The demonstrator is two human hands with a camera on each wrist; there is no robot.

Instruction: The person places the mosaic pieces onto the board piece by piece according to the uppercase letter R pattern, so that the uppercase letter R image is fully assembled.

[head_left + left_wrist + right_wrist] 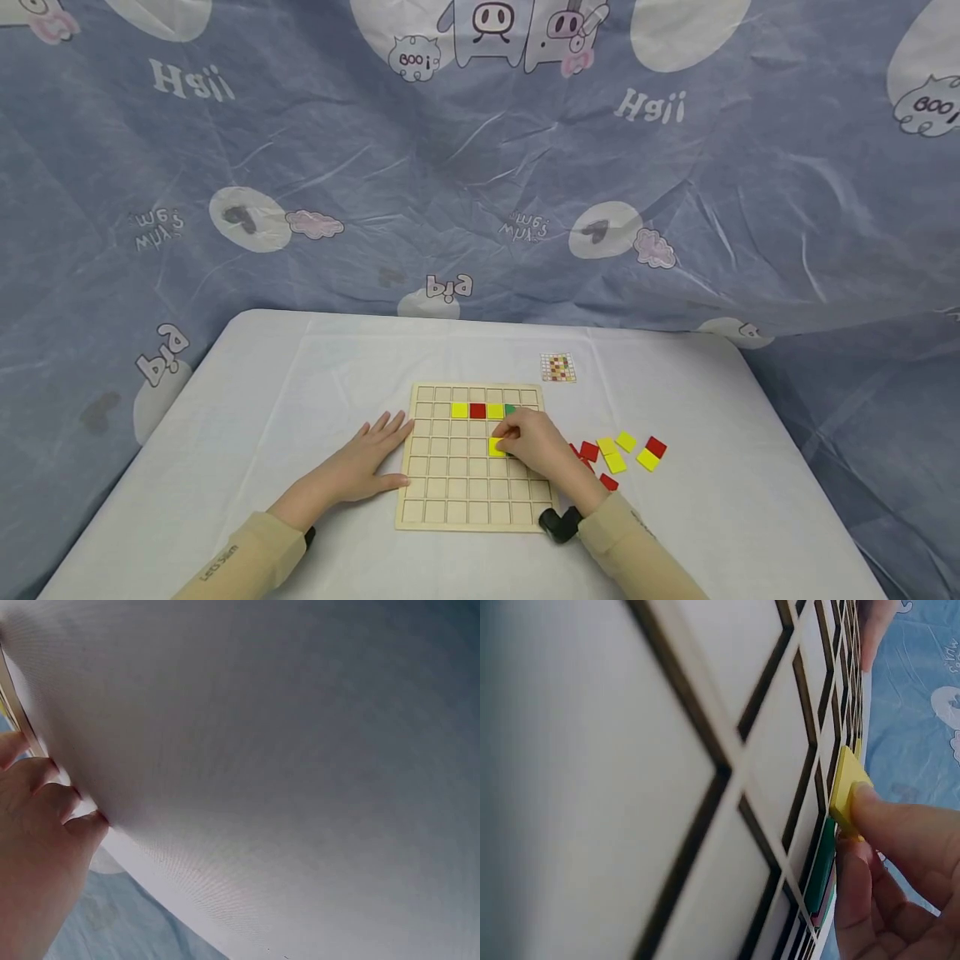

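My right hand (538, 442) pinches a yellow tile (497, 447) over the wooden grid board (447, 489). In the right wrist view the yellow tile (846, 789) stands tilted between the thumb and fingers of the hand (900, 862), beside a green tile (823, 859) in the grid. A row near the board's far edge holds a yellow tile (460, 410), a red tile (477, 411), another yellow tile (495, 411) and a partly covered green tile (510, 409). My left hand (360, 462) lies flat with spread fingers, its fingertips touching the board's left edge; the left wrist view shows this hand (45, 832) too.
Loose red tiles (589, 451) and yellow tiles (616, 462) lie right of the board, some partly behind the right forearm. A small patterned card (558, 367) lies beyond the board's far right corner. A black object (558, 526) is at the near right corner, by the right sleeve.
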